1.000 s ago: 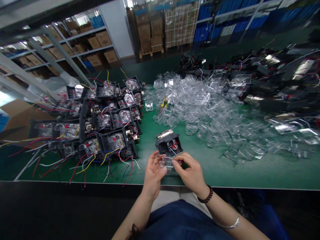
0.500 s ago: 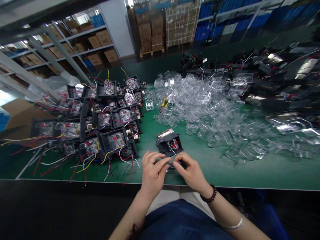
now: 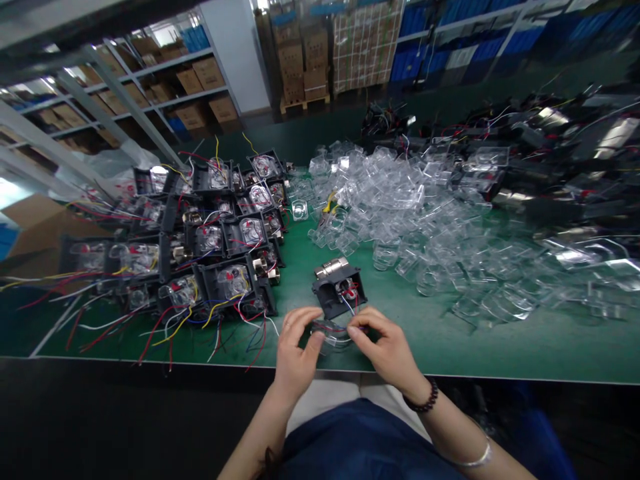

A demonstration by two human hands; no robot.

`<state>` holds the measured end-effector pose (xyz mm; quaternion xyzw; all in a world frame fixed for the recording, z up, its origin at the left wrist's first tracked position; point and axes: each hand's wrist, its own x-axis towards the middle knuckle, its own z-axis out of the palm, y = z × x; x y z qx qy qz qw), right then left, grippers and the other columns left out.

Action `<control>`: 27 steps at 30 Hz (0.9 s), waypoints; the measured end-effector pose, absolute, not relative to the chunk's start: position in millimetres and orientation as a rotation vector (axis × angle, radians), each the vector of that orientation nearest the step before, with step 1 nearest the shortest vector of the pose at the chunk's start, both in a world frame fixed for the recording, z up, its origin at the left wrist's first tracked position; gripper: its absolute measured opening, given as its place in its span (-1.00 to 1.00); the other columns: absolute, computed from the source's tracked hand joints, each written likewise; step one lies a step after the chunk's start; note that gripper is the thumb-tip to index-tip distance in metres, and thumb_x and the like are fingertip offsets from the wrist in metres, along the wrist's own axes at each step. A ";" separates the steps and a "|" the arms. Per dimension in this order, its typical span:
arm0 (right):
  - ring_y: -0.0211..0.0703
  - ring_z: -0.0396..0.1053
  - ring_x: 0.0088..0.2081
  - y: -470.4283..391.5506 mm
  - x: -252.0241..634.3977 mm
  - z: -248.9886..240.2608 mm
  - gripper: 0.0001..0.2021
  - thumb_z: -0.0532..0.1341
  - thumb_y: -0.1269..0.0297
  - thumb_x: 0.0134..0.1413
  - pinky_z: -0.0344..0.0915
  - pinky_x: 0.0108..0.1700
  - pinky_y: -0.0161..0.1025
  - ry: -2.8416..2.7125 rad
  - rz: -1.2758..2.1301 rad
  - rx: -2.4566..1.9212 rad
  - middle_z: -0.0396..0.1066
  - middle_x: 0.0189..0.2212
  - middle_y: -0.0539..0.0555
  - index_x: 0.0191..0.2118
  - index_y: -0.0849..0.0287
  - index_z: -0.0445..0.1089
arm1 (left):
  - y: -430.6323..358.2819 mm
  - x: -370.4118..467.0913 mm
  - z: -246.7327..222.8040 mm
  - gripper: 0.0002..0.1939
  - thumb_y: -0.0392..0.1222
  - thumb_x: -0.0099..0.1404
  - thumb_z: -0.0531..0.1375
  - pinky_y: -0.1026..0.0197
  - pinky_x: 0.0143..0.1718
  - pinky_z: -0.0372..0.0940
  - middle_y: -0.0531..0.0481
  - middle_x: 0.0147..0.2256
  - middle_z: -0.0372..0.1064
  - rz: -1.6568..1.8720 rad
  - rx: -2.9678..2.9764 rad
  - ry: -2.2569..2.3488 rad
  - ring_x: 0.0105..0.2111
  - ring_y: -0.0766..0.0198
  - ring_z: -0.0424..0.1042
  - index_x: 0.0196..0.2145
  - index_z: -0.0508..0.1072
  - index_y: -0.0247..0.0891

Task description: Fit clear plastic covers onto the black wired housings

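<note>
A dark grey plastic housing (image 3: 327, 297) with a shiny metal cylinder (image 3: 331, 269) on its far side lies on the green table before me. Red and white wires run from it toward my hands. Between the hands is a loose bundle of wires (image 3: 334, 328), with what looks like a clear plastic piece among them. My right hand (image 3: 383, 343) pinches the wires at their right side, thumb against fingers. At the left of the bundle, my left hand (image 3: 297, 350) has its thumb and fingers apart; whether a fingertip touches the wires is hard to see.
Several wired grey housings (image 3: 235, 280) stand in rows at the left, wires trailing over the front edge. A heap of clear plastic covers (image 3: 395, 193) spreads over the middle and right, with yellow-handled pliers (image 3: 329, 202) beside it. Dark parts (image 3: 540, 167) pile up at the far right.
My left hand has moved left and its thumb and fingers have spread, baring the wires between the hands. My right hand stays at the wires, almost unmoved.
</note>
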<state>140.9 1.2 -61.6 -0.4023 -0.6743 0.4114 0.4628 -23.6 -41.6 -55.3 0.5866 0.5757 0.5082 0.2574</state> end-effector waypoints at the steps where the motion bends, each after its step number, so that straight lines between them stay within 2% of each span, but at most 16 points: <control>1: -0.23 0.27 -0.46 1.1 142.1 -62.6 -0.86 0.17 0.35 0.03 0.24 -0.41 -0.31 -1.647 1.040 -0.992 0.30 -0.55 0.00 -0.52 0.17 0.35 | -45.7 -27.7 -56.0 -0.56 -0.21 0.05 0.28 0.03 0.02 0.10 -0.09 -0.09 0.36 1.333 1.529 1.523 -0.04 0.06 0.27 -0.06 0.39 -0.14; 3: -0.22 0.28 -0.44 1.0 144.5 -64.7 -0.85 0.16 0.32 0.04 0.25 -0.39 -0.29 -1.641 1.092 -0.990 0.31 -0.53 0.02 -0.52 0.17 0.34 | -51.9 -35.1 -56.9 -0.21 -0.24 -0.14 0.39 -0.04 0.11 0.01 -0.13 0.05 0.24 1.201 1.436 1.465 0.07 -0.01 0.16 0.08 0.25 -0.13; 5: -0.21 0.29 -0.42 1.1 146.2 -66.4 -0.85 0.16 0.31 0.04 0.26 -0.36 -0.28 -1.652 1.127 -0.973 0.32 -0.52 0.03 -0.51 0.17 0.34 | -53.7 -40.1 -57.2 -0.11 -0.31 -0.23 0.41 -0.08 0.16 -0.07 -0.13 0.09 0.19 1.076 1.402 1.441 0.11 -0.03 0.11 0.10 0.22 -0.12; 8: -0.20 0.30 -0.41 1.4 147.2 -66.9 -0.86 0.16 0.32 0.04 0.27 -0.33 -0.26 -1.699 1.138 -0.955 0.32 -0.51 0.02 -0.50 0.16 0.35 | -47.8 -42.3 -57.4 -0.18 -0.35 -0.21 0.39 -0.08 0.15 -0.05 -0.11 0.03 0.26 0.990 1.450 1.430 0.08 0.00 0.14 0.05 0.28 -0.10; 14: -0.18 0.29 -0.40 2.4 147.5 -64.0 -0.88 0.18 0.40 -0.01 0.25 -0.33 -0.24 -1.850 0.983 -0.987 0.32 -0.52 0.01 -0.52 0.15 0.36 | -33.8 -35.5 -59.0 -0.43 -0.38 -0.24 0.39 0.01 0.01 0.15 -0.07 -0.15 0.38 0.988 1.456 1.457 -0.10 0.04 0.31 -0.19 0.45 -0.15; 22: -0.17 0.28 -0.40 -0.5 137.4 -63.5 -0.89 0.17 0.40 0.03 0.22 -0.34 -0.22 -1.914 0.790 -1.009 0.35 -0.53 0.02 -0.47 0.15 0.39 | -36.9 -23.6 -65.1 -0.43 -0.22 -0.21 0.42 0.12 -0.09 0.19 -0.07 -0.20 0.37 1.000 1.303 1.377 -0.17 0.09 0.34 -0.18 0.40 -0.21; 27: -0.18 0.29 -0.42 -1.4 133.7 -62.2 -0.89 0.17 0.40 0.02 0.22 -0.34 -0.22 -1.885 0.741 -1.023 0.35 -0.54 0.01 -0.49 0.14 0.38 | -37.0 -22.7 -66.7 -0.41 -0.16 -0.21 0.42 0.13 -0.08 0.17 -0.07 -0.20 0.35 1.034 1.230 1.328 -0.16 0.09 0.32 -0.17 0.38 -0.22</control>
